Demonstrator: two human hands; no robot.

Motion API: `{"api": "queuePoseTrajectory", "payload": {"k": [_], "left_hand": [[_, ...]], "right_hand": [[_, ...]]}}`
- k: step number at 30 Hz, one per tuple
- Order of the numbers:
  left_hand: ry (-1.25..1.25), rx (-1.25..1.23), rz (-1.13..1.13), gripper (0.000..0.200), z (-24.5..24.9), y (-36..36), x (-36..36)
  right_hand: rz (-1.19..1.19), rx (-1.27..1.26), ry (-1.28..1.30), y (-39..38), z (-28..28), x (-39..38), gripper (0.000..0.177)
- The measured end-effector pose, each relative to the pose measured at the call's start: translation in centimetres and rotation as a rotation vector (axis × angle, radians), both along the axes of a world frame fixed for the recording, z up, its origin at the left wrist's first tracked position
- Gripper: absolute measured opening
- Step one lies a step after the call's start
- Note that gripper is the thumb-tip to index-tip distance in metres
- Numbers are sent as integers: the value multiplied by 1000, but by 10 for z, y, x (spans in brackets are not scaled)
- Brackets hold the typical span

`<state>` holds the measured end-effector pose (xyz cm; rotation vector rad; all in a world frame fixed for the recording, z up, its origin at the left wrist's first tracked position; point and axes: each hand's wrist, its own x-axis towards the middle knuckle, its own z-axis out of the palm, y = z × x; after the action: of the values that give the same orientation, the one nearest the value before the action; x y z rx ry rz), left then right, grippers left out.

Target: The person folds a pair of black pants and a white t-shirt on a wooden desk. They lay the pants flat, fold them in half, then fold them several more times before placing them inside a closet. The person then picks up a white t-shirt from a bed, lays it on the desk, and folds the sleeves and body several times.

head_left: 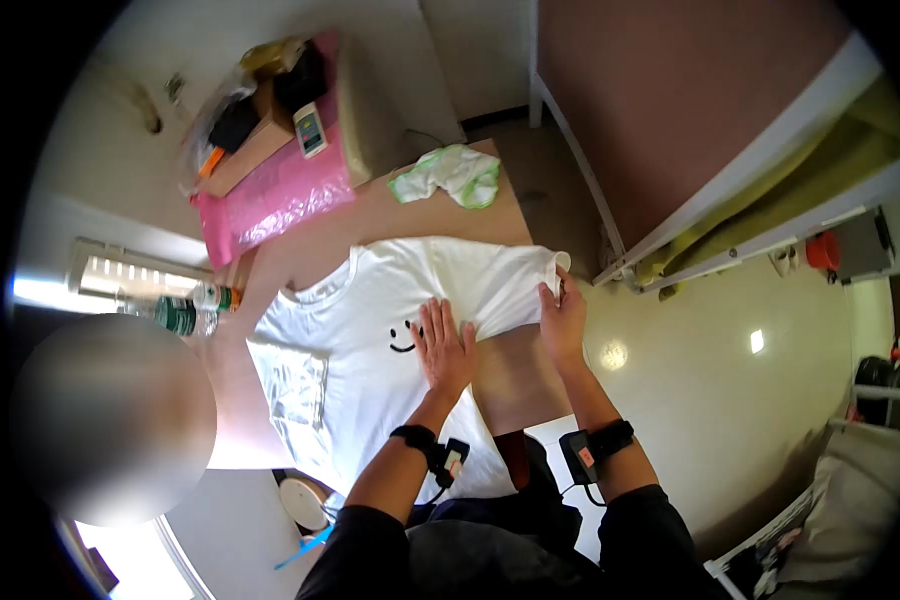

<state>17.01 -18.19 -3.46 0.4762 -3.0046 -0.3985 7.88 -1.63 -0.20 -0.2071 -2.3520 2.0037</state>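
A white T-shirt [360, 300] with a black smiley print lies spread over the wooden table [525, 370], its neckline toward the upper left. My left hand [444, 345] rests flat on the chest, fingers stretched out and partly covering the smiley. At the shirt's right side, my right hand [562, 312] pinches the sleeve hem, which sticks out past the table's edge. On the shirt's left part sits a shiny clear plastic packet [298, 388]. Both my forearms wear black straps with small boxes.
A green-edged white cloth [452, 176] lies at the table's far side. Beyond it, a cardboard box [255, 150] of items stands on pink plastic wrap [280, 205]. Bottles [178, 314] stand at the left. A bed frame [610, 230] rises at the right.
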Motion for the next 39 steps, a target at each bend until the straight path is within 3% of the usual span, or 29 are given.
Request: {"api": "queuePoseTrajectory", "payload": {"k": [1, 4, 5, 7, 8, 9, 11, 12, 14, 15, 17, 18, 20, 22, 24, 25, 27, 32, 35, 37, 39], "left_hand": [[5, 8, 24, 60, -1, -3, 1], [273, 565, 115, 54, 4, -17, -4], [274, 566, 113, 54, 24, -22, -3], [242, 1789, 259, 54, 58, -43, -2], [217, 2460, 101, 56, 45, -74, 14], [131, 2545, -44, 58, 37, -99, 31], [281, 2314, 388, 46, 95, -100, 41], [284, 2318, 385, 46, 91, -107, 47], [166, 1719, 384, 29, 64, -130, 57], [162, 1571, 418, 22, 34, -144, 64], [82, 1687, 650, 23, 45, -145, 66], [114, 1625, 583, 24, 48, -142, 67], [181, 1627, 522, 24, 57, -137, 70], [251, 1626, 471, 25, 54, -135, 75], [189, 1600, 687, 28, 41, -136, 79], [201, 1599, 689, 28, 38, -136, 78], [235, 1405, 740, 34, 33, -134, 82], [189, 1305, 580, 59, 17, -149, 89], [198, 1249, 620, 59, 18, -159, 95], [243, 1348, 671, 57, 25, -165, 93], [345, 1712, 867, 62, 35, -175, 80]], "right_hand": [[4, 83, 59, -3, 17, 2, 41], [150, 291, 174, -30, 59, 14, 45], [230, 405, 215, -43, 71, 24, 47], [463, 508, 240, -75, 97, 44, 53], [569, 509, 321, -93, 100, 53, 52], [676, 511, 399, -110, 103, 66, 51], [790, 498, 706, -142, 89, 94, 48], [791, 501, 709, -143, 85, 103, 48], [884, 287, 569, -144, 77, 109, 49], [890, 300, 547, -139, 63, 106, 49], [684, 503, 498, -125, 45, 109, 59], [690, 506, 501, -118, 39, 113, 59], [667, 844, 318, -105, 31, 118, 68], [660, 840, 324, -99, 1, 114, 70], [608, 833, 362, -97, -22, 116, 65], [613, 831, 372, -99, -26, 115, 65], [610, 914, 405, -97, -34, 118, 60], [625, 948, 427, -93, -34, 120, 57], [632, 963, 431, -95, -28, 118, 56], [695, 938, 445, -92, -27, 115, 56], [700, 936, 459, -91, -29, 116, 56]]}}
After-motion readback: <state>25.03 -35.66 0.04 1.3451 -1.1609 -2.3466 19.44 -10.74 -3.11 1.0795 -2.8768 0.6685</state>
